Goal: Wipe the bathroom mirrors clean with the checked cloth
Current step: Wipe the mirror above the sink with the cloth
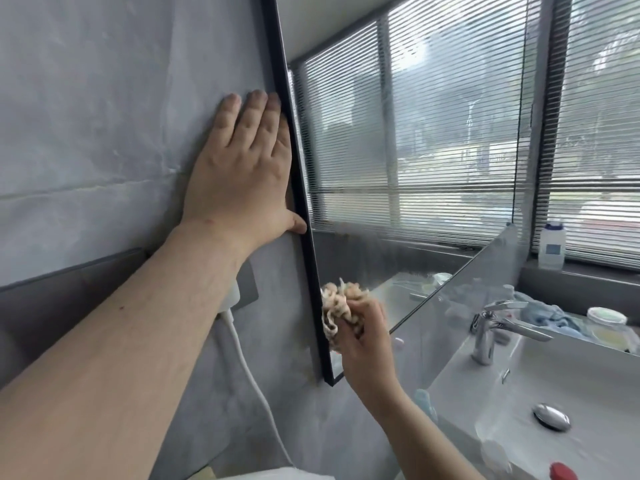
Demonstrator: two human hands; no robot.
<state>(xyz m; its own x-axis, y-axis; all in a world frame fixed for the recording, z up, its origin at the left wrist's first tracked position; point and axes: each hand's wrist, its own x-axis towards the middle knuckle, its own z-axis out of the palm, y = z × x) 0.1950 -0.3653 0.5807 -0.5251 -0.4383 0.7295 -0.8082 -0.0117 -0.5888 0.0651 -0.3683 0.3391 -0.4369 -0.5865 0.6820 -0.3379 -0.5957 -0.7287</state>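
Head view: a person braces the left hand (242,161) flat against the grey wall (104,116), fingers straight, its thumb side touching the mirror's black frame (300,202), apparently to steady the body while the other arm works. Below and to the right of it, the right hand (367,337) is closed around the bunched checked cloth (337,306), pressing the wad to the lower corner of the mirror (415,150) just inside the frame. The cloth is crumpled into a ball, probably so it can scrub into the edge where glass meets frame. The glass above the right hand reflects window blinds and carries a hazy film that may be cleaning residue, though blur makes this hard to confirm. To the right of the cloth hand stand a chrome tap (491,327) and the pale basin (536,393), with a white bottle (551,245) on the sill beyond. A white cable (249,368) hangs down the wall beneath the left forearm. Much of the mirror looks yet to be wiped.
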